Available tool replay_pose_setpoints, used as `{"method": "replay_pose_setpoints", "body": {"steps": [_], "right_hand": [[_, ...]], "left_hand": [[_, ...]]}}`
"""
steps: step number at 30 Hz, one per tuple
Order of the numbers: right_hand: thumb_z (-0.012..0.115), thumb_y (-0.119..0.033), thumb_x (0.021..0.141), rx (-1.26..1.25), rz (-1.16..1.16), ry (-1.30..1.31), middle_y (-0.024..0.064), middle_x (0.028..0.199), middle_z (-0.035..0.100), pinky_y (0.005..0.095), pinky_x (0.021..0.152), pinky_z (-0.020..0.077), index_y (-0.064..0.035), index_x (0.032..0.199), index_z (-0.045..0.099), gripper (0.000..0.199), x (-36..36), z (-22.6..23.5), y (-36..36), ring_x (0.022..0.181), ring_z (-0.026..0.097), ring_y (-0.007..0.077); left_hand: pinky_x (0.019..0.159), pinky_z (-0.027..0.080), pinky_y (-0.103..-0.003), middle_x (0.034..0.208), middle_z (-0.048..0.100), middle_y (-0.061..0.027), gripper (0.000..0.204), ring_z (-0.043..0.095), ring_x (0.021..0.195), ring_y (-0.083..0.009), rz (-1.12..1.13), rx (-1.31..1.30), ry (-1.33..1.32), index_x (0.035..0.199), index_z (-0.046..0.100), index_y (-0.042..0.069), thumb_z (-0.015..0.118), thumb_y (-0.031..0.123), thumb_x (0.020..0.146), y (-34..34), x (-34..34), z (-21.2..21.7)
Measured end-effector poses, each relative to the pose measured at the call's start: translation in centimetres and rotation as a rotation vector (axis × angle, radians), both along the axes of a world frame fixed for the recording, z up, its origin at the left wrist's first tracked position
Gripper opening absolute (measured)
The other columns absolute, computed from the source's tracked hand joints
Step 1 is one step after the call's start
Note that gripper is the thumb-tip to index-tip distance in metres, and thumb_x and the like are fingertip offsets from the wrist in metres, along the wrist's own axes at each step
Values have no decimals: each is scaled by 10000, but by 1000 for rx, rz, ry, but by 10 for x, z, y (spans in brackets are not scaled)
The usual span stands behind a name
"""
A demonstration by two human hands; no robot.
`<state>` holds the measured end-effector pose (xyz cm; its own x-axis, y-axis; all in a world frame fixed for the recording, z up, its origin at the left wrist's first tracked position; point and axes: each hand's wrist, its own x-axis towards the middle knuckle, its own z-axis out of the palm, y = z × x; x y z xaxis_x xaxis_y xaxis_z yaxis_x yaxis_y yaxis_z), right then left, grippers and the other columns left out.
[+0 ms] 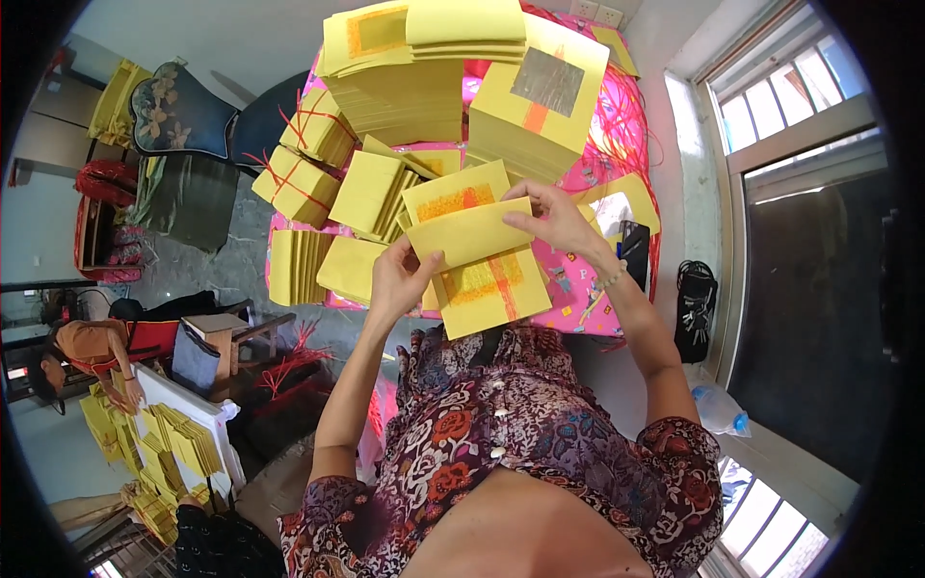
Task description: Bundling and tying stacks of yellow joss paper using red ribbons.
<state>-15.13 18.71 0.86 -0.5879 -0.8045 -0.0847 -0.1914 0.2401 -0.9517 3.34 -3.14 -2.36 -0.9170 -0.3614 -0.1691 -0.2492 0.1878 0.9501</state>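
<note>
My left hand (400, 277) pinches the lower left end of a folded yellow paper (469, 234), thumb on top. My right hand (557, 218) grips its upper right corner between thumb and fingers. Directly behind the folded strip shows yellow paper with orange and gold patches (482, 281), above and below it; whether it is one sheet or two I cannot tell. Close to my left hand lie folded yellow papers (364, 193) and another folded pile (349, 270). Beyond stand a tall yellow paper stack (409, 104) and a stack topped with a silver square (547, 82).
Red-tied bundles (297, 185) sit at the left of the pink-covered table (568, 284). Loose red strings (626, 116) hang along its right side, near a dark phone-like object (633, 241). At far left, another person (96, 342) handles yellow paper at a white table (217, 424).
</note>
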Motion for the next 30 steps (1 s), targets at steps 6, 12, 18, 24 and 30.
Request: {"method": "replay_pose_setpoints", "body": {"steps": [6, 12, 18, 24, 30], "right_hand": [[703, -204, 928, -189, -114, -127, 29, 918, 689, 269, 690, 509, 20, 1091, 657, 281, -8, -52, -7, 780, 615, 79], [693, -196, 923, -133, -251, -80, 30, 878, 673, 280, 674, 498, 25, 1063, 650, 265, 2, -64, -17, 760, 604, 87], [721, -253, 877, 182, -285, 248, 107, 694, 520, 359, 562, 398, 21, 840, 554, 322, 6, -43, -18, 598, 493, 191], [718, -245, 869, 171, -327, 276, 135, 677, 478, 374, 554, 386, 22, 801, 517, 341, 13, -30, -19, 584, 460, 243], [722, -230, 859, 166, -358, 292, 149, 700, 490, 378, 562, 394, 34, 805, 511, 342, 14, -36, -19, 600, 489, 252]], "left_hand": [[628, 504, -287, 808, 718, -52, 296, 647, 675, -116, 134, 50, 141, 1115, 669, 11, 687, 203, 891, -9, -25, -12], [709, 514, -353, 941, 668, -122, 459, 658, 796, -235, 254, -247, -49, 1227, 591, 3, 748, 206, 846, 1, -36, 20], [1054, 341, -507, 1370, 489, -157, 610, 443, 1285, -347, 64, -1037, 372, 1418, 470, 68, 697, 186, 864, 22, -17, -5], [1178, 200, -531, 1570, 322, -141, 659, 257, 1464, -367, -390, -940, 194, 1510, 383, 139, 589, 372, 930, 45, -15, 5], [1196, 152, -545, 1602, 256, -171, 727, 195, 1492, -379, -486, -911, 148, 1546, 324, 149, 554, 477, 940, 37, -19, 6]]}}
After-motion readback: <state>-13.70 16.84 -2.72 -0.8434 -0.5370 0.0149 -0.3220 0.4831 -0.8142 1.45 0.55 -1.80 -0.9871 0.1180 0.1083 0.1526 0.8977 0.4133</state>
